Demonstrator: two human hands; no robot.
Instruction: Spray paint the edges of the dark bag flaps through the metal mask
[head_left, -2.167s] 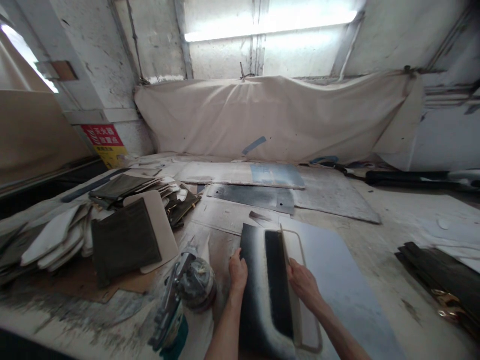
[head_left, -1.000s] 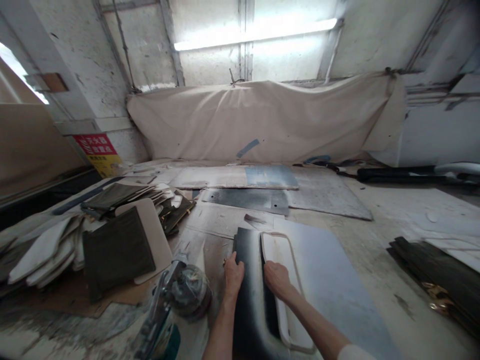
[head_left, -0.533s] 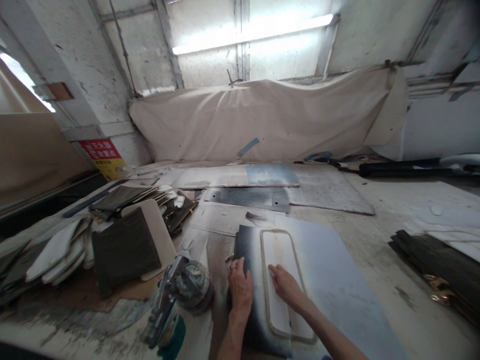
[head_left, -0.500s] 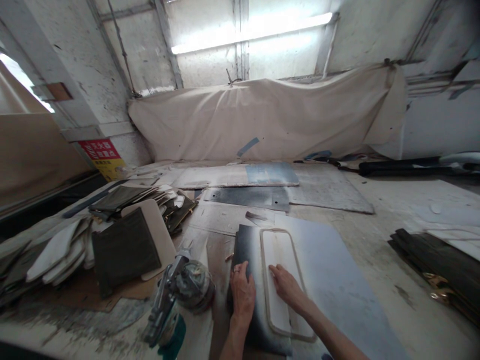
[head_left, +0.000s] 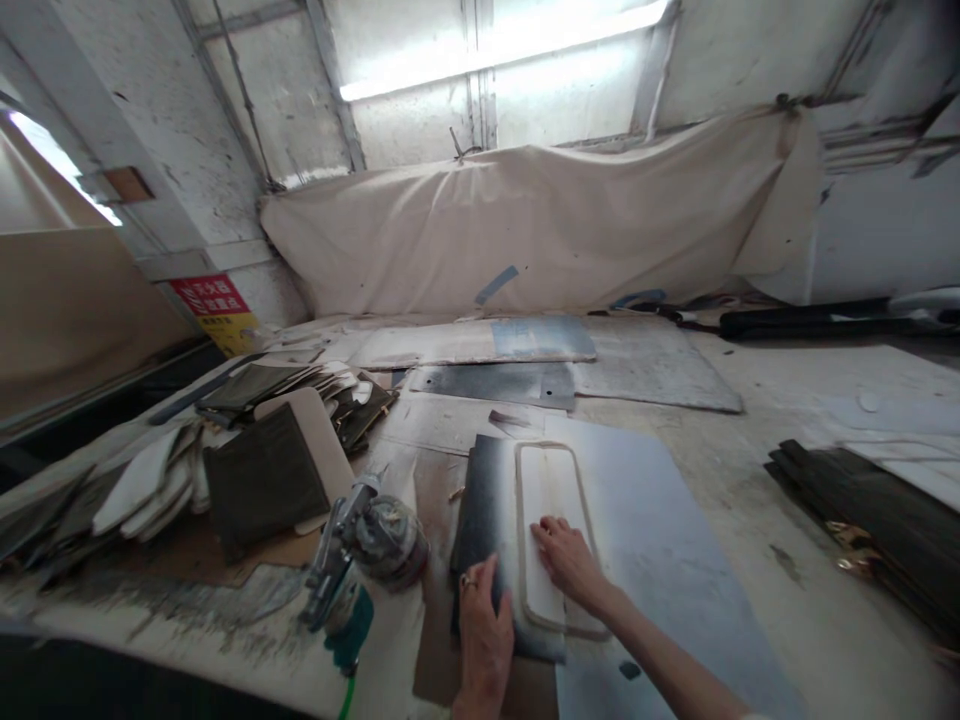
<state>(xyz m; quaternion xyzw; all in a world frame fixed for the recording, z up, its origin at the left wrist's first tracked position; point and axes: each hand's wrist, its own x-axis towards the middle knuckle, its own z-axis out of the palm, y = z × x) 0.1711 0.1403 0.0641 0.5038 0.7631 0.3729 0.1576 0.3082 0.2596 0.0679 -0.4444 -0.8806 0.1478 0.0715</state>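
A white panel point(head_left: 551, 481) with a raised beige outline lies on the bench, half over a dark board point(head_left: 484, 500) with a sprayed black-to-white edge. My right hand point(head_left: 570, 565) rests on the white panel inside the outline, its fingers bent and fingertips touching the surface. On the near left part of the dark board lies my left hand point(head_left: 486, 625), with a ring on one finger and the thumb apart from the others. A large pale sheet point(head_left: 667, 530) extends under and right of the panel. Left of my hands stands a spray gun point(head_left: 334, 545) with a green hose.
Beside the spray gun is a plastic-covered jar point(head_left: 390, 545). Stacked dark and white flat pieces point(head_left: 270, 475) cover the left bench. Dark pieces with gold metal fittings point(head_left: 862, 520) lie at right. Sprayed boards point(head_left: 487, 385) lie farther back, before a hanging cloth point(head_left: 525, 225).
My left hand has slid nearer along the dark board's left side. My right hand stays on the white panel, its fingers drawn slightly together. The whole view has shifted a little.
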